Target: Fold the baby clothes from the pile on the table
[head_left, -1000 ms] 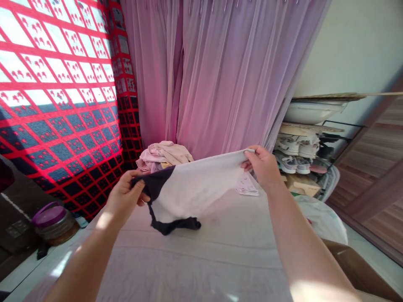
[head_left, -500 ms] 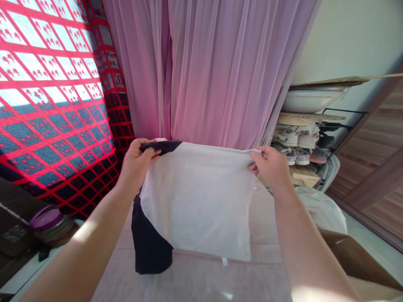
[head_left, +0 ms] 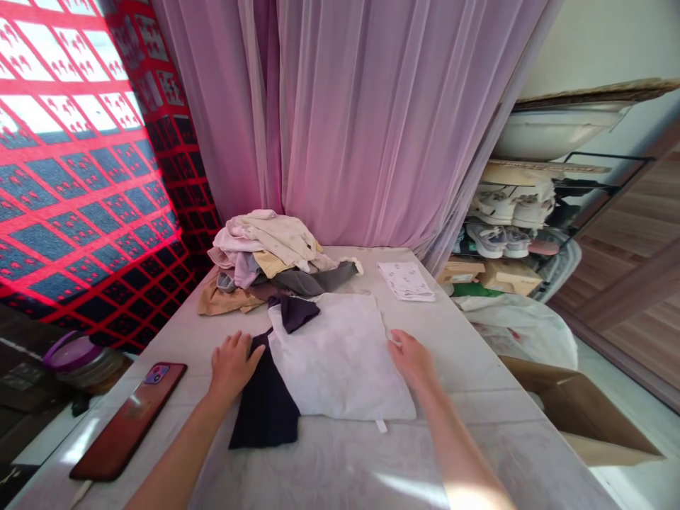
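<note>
A white shirt [head_left: 340,361] with dark sleeves lies spread on the table, a small white tag at its near edge. One dark sleeve [head_left: 265,400] hangs toward me on the left; the other dark part [head_left: 293,312] is folded over the shirt's far left corner. My left hand [head_left: 234,363] rests with fingers apart at the edge of the near sleeve, holding nothing. Beside the shirt's right edge is my right hand [head_left: 411,358], its fingers loosely bent and apart, touching or nearly touching the fabric.
A heap of clothes [head_left: 270,255] sits at the table's far left, and a folded patterned cloth [head_left: 405,281] at the far right. A red phone [head_left: 127,425] with a cable lies at the left edge. Right of the table are a cardboard box [head_left: 584,411] and a shoe rack [head_left: 531,188].
The shirt, held up by both hands before, now lies on the table. Both hands have let go and come down toward me. The clothes heap, folded cloth and phone have come into view.
</note>
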### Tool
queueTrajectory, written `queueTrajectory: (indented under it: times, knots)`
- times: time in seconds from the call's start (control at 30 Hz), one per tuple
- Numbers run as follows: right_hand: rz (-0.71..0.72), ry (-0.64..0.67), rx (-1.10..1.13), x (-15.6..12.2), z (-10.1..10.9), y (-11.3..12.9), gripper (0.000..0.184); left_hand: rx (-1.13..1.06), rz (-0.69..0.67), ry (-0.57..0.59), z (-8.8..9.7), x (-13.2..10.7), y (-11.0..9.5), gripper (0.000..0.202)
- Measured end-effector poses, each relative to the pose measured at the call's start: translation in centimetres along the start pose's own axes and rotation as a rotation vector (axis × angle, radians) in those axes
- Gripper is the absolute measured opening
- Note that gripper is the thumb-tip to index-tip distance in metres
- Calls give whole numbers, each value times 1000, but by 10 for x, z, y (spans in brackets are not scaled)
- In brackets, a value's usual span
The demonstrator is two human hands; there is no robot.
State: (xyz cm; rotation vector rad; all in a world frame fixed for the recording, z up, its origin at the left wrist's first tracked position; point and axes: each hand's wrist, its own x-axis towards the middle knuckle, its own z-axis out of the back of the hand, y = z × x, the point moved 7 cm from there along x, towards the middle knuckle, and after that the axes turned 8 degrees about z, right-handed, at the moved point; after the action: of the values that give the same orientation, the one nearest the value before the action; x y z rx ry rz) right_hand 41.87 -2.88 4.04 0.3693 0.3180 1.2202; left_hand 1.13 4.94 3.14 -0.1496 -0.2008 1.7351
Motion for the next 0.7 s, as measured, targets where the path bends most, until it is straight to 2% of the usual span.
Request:
queueTrajectory:
  times: [0.1, 0.23, 0.33, 0.47, 0.57, 0.63, 0.7]
  knots:
    - [-43, 72, -112, -33, -11, 0, 44, 29, 21, -7, 1, -14, 7, 37]
    - [-63, 169, -196, -55, -18, 13, 52, -28, -14, 2, 11, -27, -9, 24]
    - [-14, 188, -221, -56, -19, 22, 50, -110, 71, 22, 22, -32, -5, 30]
    - [12, 181, -194, -54, -17, 19, 51, -126, 143, 36, 34, -37, 21, 29]
    - [26, 245, -195, -56, -21, 14, 52, -50, 151, 107, 34, -41, 38, 28]
    - [38, 276, -204, -56, -23, 13, 50, -2, 153, 126, 36, -42, 39, 31]
    - [32, 251, -216, -51, -20, 11, 47, 29, 133, 79, 44, -38, 28, 35]
